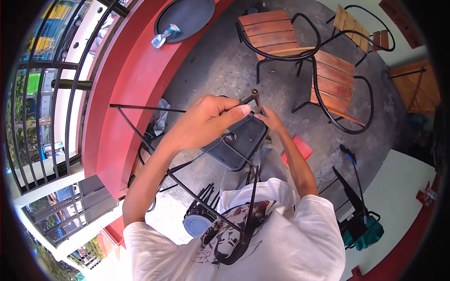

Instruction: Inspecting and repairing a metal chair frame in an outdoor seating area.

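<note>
In front of my torso stands a thin black metal frame (pixel 194 192) of crossing bars, a bar of it passing behind my left hand (pixel 202 122). That hand is closed, fingers curled and thumb laid along them, apparently round the bar; the fingertips are mostly hidden. My right hand (pixel 269 118) closes round the frame near an upright tube with a rusty brown open end (pixel 255 93). Just below both hands lies a dark, rounded-corner panel (pixel 232 152), like a tray or seat, with bars crossing over it. What joins it to the frame is unclear.
Several wooden-slat chairs (pixel 333 77) with black tube arms stand ahead right. A spray bottle (pixel 159 41) and black oval tray (pixel 190 18) rest on a red ledge (pixel 126 89) at left. Nearby are a red object (pixel 300 148), a round grey stool (pixel 197 225) and a brush (pixel 348 153).
</note>
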Action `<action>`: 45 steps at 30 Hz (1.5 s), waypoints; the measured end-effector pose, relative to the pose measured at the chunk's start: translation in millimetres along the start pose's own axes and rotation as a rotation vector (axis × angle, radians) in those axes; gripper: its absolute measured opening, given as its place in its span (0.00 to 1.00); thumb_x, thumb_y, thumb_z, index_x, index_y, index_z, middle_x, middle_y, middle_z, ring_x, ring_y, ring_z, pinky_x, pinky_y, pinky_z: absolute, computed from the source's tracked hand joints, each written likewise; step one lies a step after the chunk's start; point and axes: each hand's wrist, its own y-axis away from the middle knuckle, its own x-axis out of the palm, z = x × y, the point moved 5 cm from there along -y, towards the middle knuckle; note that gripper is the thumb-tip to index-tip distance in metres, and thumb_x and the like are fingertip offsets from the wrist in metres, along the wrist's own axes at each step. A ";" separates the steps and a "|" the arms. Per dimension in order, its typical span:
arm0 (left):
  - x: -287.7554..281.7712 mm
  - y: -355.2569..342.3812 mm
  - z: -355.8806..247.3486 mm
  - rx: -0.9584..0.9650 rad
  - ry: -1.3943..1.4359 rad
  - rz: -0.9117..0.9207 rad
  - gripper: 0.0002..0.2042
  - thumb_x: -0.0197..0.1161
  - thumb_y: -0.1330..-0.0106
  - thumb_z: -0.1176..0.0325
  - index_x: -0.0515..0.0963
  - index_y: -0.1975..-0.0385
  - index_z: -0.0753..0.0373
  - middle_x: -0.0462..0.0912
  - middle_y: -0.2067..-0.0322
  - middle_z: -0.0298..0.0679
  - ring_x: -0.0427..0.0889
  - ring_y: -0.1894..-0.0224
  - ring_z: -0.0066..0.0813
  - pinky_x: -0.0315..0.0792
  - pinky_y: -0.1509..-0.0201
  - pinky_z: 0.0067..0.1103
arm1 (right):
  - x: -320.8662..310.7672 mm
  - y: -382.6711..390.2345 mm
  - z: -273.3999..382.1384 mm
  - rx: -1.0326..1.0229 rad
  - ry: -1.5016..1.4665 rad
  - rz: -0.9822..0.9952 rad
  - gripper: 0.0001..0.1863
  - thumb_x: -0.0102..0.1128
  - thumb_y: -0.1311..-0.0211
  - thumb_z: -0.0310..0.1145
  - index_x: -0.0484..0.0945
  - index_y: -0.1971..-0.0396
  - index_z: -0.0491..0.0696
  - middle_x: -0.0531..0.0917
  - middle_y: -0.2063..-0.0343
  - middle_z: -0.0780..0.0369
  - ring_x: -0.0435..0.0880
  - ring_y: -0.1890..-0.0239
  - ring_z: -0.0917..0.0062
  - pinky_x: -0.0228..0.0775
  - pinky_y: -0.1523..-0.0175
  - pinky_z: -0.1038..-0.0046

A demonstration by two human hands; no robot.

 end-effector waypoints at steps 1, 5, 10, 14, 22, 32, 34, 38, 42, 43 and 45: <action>0.0 3.5 -2.7 0.001 0.003 -0.017 0.24 0.53 0.22 0.55 0.69 0.80 0.65 0.59 0.83 0.23 0.56 0.78 0.11 0.52 0.77 0.21 | -3.1 -0.1 -3.4 0.010 0.019 0.028 0.21 0.68 0.37 0.38 0.76 0.47 0.44 0.85 0.58 0.51 0.84 0.53 0.62 0.72 0.47 0.65; -0.4 28.4 -18.2 0.140 -0.505 -0.133 0.21 0.53 0.25 0.52 0.71 0.71 0.65 0.69 0.85 0.50 0.71 0.80 0.50 0.61 0.74 0.37 | -11.7 13.8 0.9 -0.069 0.025 0.058 0.16 0.66 0.36 0.33 0.78 0.51 0.44 0.83 0.69 0.58 0.79 0.64 0.78 0.72 0.55 0.69; 5.5 73.3 -5.0 0.108 -0.519 -0.236 0.19 0.52 0.23 0.55 0.71 0.72 0.65 0.71 0.84 0.52 0.75 0.77 0.54 0.63 0.73 0.39 | -18.2 31.0 -25.7 -0.040 -0.087 0.034 0.11 0.62 0.33 0.31 0.79 0.53 0.43 0.82 0.71 0.65 0.74 0.68 0.84 0.70 0.61 0.74; -13.9 85.0 -8.9 0.156 -0.450 -0.410 0.19 0.54 0.24 0.58 0.70 0.74 0.66 0.65 0.86 0.52 0.69 0.82 0.51 0.60 0.77 0.36 | -60.9 50.2 -85.2 0.131 -0.341 -0.250 0.09 0.59 0.29 0.32 0.79 0.54 0.45 0.81 0.70 0.68 0.76 0.70 0.85 0.70 0.67 0.77; -73.4 149.1 -18.0 0.159 -0.427 -0.740 0.19 0.56 0.24 0.59 0.68 0.74 0.67 0.62 0.87 0.49 0.58 0.85 0.47 0.57 0.80 0.32 | -6.1 125.6 10.9 0.447 -0.547 -0.009 0.16 0.52 0.24 0.40 0.73 0.46 0.46 0.85 0.61 0.60 0.86 0.65 0.73 0.80 0.63 0.72; -149.9 203.2 -40.2 0.587 -0.322 -0.847 0.17 0.60 0.25 0.61 0.75 0.72 0.71 0.58 0.84 0.32 0.55 0.78 0.15 0.49 0.77 0.21 | 30.5 155.4 151.8 0.345 -0.645 -0.075 0.15 0.65 0.36 0.32 0.75 0.51 0.46 0.84 0.63 0.62 0.81 0.70 0.78 0.77 0.59 0.76; -172.2 214.6 -21.1 0.621 -0.269 -0.857 0.23 0.53 0.21 0.55 0.67 0.77 0.65 0.56 0.81 0.26 0.52 0.76 0.14 0.47 0.74 0.19 | 23.0 165.2 172.3 0.293 -0.532 -0.103 0.17 0.70 0.42 0.27 0.77 0.53 0.46 0.83 0.65 0.65 0.80 0.68 0.80 0.76 0.58 0.77; -218.6 214.0 29.3 0.750 0.052 -0.917 0.24 0.54 0.23 0.51 0.67 0.80 0.60 0.57 0.84 0.24 0.52 0.82 0.12 0.44 0.78 0.18 | -41.1 214.4 253.3 0.158 -0.226 -0.363 0.20 0.63 0.57 0.14 0.78 0.59 0.43 0.81 0.65 0.67 0.78 0.65 0.82 0.70 0.60 0.81; -246.6 201.5 75.4 0.775 0.477 -0.910 0.28 0.62 0.27 0.53 0.61 0.90 0.55 0.55 0.90 0.24 0.49 0.88 0.13 0.42 0.81 0.19 | -71.9 279.6 363.9 0.162 -0.223 -0.564 0.21 0.60 0.62 0.19 0.76 0.60 0.41 0.81 0.71 0.65 0.78 0.71 0.81 0.68 0.66 0.79; -245.4 191.8 87.6 0.724 0.594 -0.949 0.30 0.62 0.27 0.53 0.54 0.90 0.51 0.52 0.91 0.24 0.46 0.88 0.14 0.41 0.81 0.20 | -68.4 288.8 380.9 0.166 -0.219 -0.581 0.21 0.60 0.62 0.19 0.76 0.60 0.41 0.81 0.71 0.65 0.78 0.71 0.81 0.68 0.66 0.79; -258.3 178.8 123.3 0.721 0.714 -0.888 0.30 0.61 0.27 0.53 0.52 0.90 0.51 0.50 0.91 0.24 0.44 0.88 0.14 0.41 0.81 0.21 | -55.8 299.6 409.2 0.153 -0.220 -0.611 0.19 0.59 0.57 0.18 0.76 0.60 0.41 0.80 0.71 0.65 0.78 0.72 0.81 0.69 0.67 0.78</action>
